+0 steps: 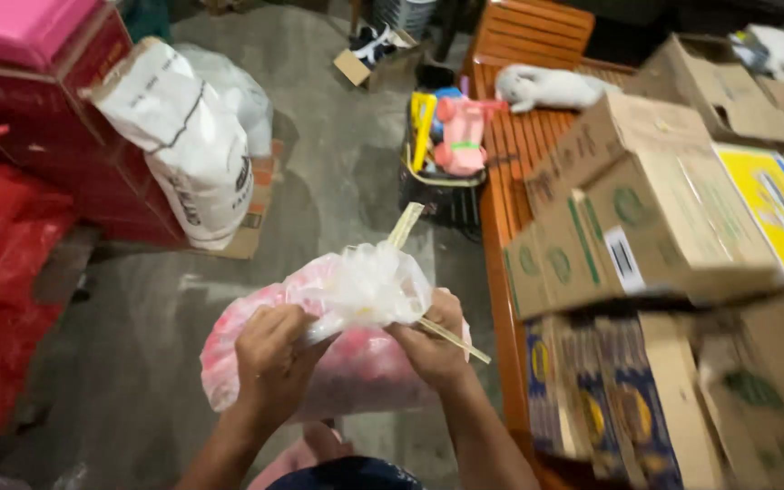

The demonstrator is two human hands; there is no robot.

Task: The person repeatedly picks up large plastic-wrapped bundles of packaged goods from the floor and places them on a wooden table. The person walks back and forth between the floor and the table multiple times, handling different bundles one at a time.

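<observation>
Hands (356,349) gripping bag (338,363), neck upward

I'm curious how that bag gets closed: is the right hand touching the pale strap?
Touching. The head view shows the right hand pinching the pale strap against the gathered neck of the plastic bag; the left hand grips the neck too.

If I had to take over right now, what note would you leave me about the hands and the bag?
Left hand: pinching the gathered neck of the clear plastic bag full of pink things.
Right hand: gripping the neck from the other side, with a pale strap running through it.
Bag: held in the air over the grey floor, beside the cardboard boxes.
Done: neck bunched together.
Left: no knot shows yet.
</observation>
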